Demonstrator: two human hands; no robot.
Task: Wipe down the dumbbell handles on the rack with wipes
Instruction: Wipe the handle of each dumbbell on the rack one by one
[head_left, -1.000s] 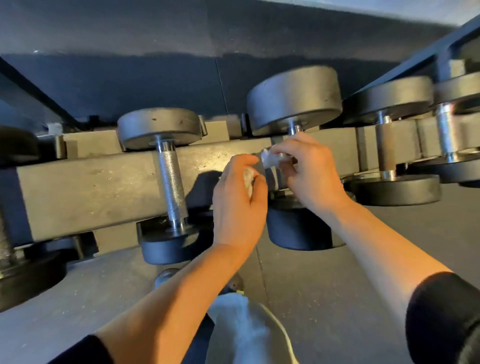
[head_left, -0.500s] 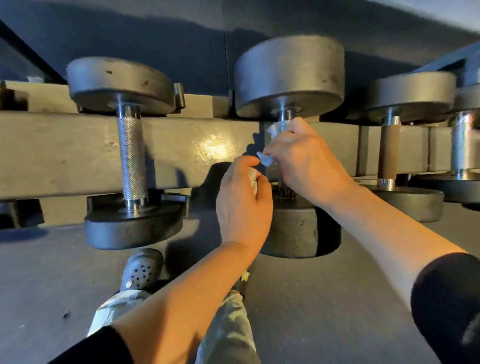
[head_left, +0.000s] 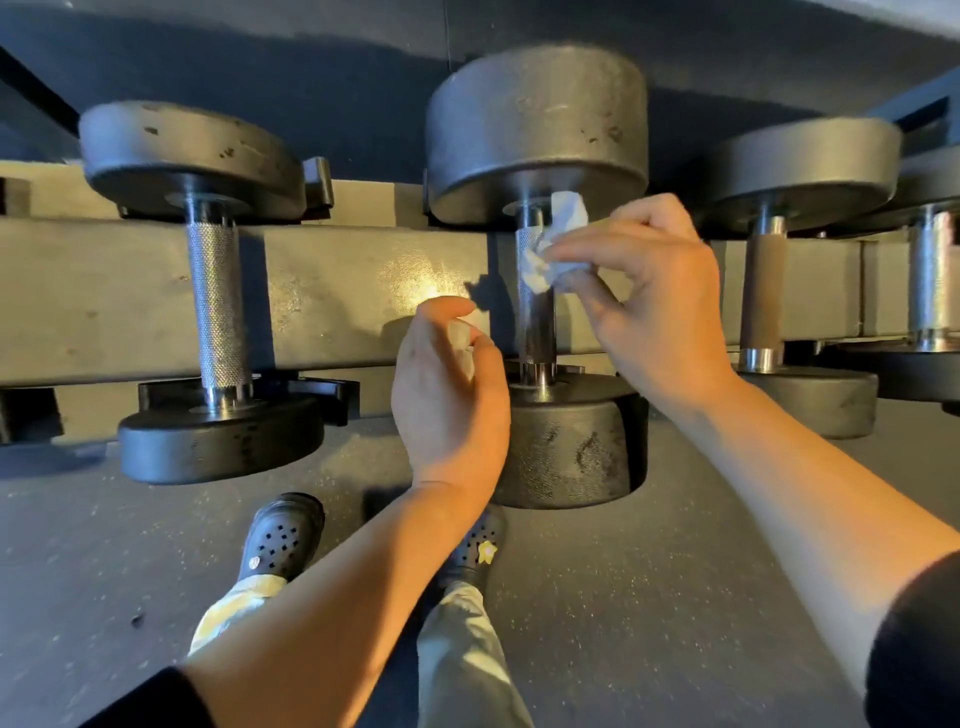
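A big black dumbbell rests across the rack rail, its steel handle (head_left: 535, 322) in the middle of the view. My right hand (head_left: 654, 312) pinches a crumpled white wipe (head_left: 558, 244) against the upper part of that handle, just under the far weight head (head_left: 540, 130). My left hand (head_left: 452, 395) hovers left of the handle's lower end, fingers curled around a second small white wipe (head_left: 462, 338) that mostly hides in the palm. It does not touch the handle.
Another dumbbell with a knurled handle (head_left: 215, 306) sits to the left, two more (head_left: 763, 296) (head_left: 932, 280) to the right. The grey rack rail (head_left: 337, 296) runs across behind them. My black clogs (head_left: 283, 538) stand on the dark rubber floor (head_left: 649, 597) below.
My right hand has loosened from around the handle and now pinches the wipe higher up. My left hand has dropped slightly and opened a little. The view has moved closer.
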